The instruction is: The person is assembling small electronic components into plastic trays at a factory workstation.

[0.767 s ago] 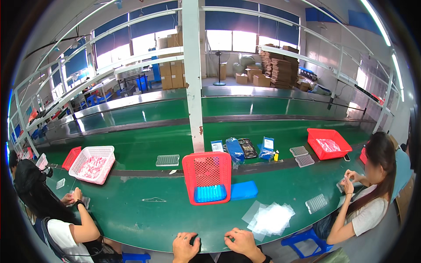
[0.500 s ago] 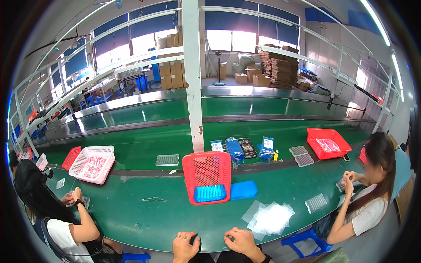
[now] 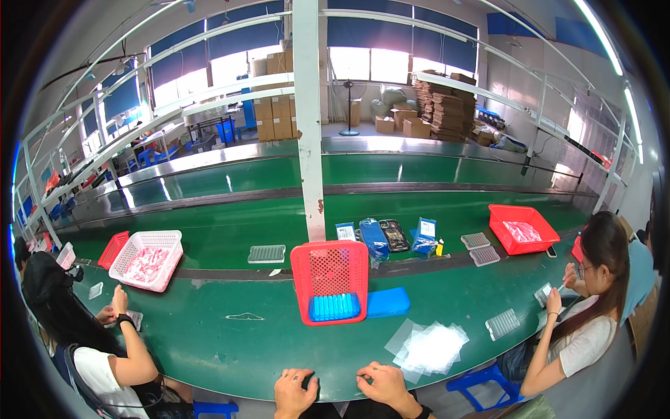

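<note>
My left hand point(image 3: 294, 393) rests at the near edge of the green table point(image 3: 244, 356), its fingers loosely curled and the thumb apart from them, holding nothing. A short way to its right, my right hand point(image 3: 384, 384) lies on the same edge in a similar relaxed curve, also without anything in it. Just beyond the right hand is a loose stack of clear plastic sheets or bags point(image 3: 436, 349). Farther ahead stands a tilted red basket point(image 3: 329, 269) with blue tube-like pieces point(image 3: 335, 307) in its lower part. Against its right side lies a flat blue piece point(image 3: 388, 302).
A person on the left works beside a white basket point(image 3: 167, 241) of pink-white pieces. Another person on the right handles a clear tray point(image 3: 543, 295); a second clear tray point(image 3: 502, 324) lies near. Blue packets point(image 3: 374, 241) and a red bin point(image 3: 534, 241) sit farther back. A white post point(image 3: 309, 140) rises mid-table.
My hands have stayed in place. The person on the right has raised their hands and tilted the clear tray up. The person on the left has shifted their hands slightly.
</note>
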The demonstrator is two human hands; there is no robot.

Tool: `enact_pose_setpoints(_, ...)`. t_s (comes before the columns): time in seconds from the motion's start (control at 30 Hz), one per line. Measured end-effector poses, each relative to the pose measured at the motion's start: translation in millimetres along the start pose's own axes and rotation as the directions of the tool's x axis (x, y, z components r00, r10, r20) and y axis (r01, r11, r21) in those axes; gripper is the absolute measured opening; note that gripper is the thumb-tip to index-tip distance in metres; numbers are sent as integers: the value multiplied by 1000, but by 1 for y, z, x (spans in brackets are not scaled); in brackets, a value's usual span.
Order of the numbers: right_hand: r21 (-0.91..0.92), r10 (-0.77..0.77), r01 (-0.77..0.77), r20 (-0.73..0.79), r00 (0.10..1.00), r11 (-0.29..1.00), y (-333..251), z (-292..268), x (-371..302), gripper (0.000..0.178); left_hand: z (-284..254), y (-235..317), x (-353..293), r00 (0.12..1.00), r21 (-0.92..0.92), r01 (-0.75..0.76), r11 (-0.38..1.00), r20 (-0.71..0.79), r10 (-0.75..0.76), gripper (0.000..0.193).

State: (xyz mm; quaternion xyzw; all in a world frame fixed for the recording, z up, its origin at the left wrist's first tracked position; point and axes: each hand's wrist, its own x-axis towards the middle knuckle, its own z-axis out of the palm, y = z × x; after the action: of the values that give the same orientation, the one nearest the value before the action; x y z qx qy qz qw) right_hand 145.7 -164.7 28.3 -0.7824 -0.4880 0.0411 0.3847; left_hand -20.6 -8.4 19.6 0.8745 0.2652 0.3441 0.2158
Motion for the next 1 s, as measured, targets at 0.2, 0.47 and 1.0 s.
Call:
enact_pose_setpoints(0.2,-11,14,-14,-1,1000,1000,0,0,0,10,1,0,-2,1000,-5,18,1000,5,-17,13)
enact_pose_setpoints(0.47,12,14,-14,-11,1000,1000,3,3,-2,10,1,1,-2,1000,-1,31,1000,6,-30,13)
enact_pose_setpoints(1.0,-9,13,-13,-11,1000,1000,1,1,-1,10,0,3,-1,1000,1,18,1000,-4,-18,13)
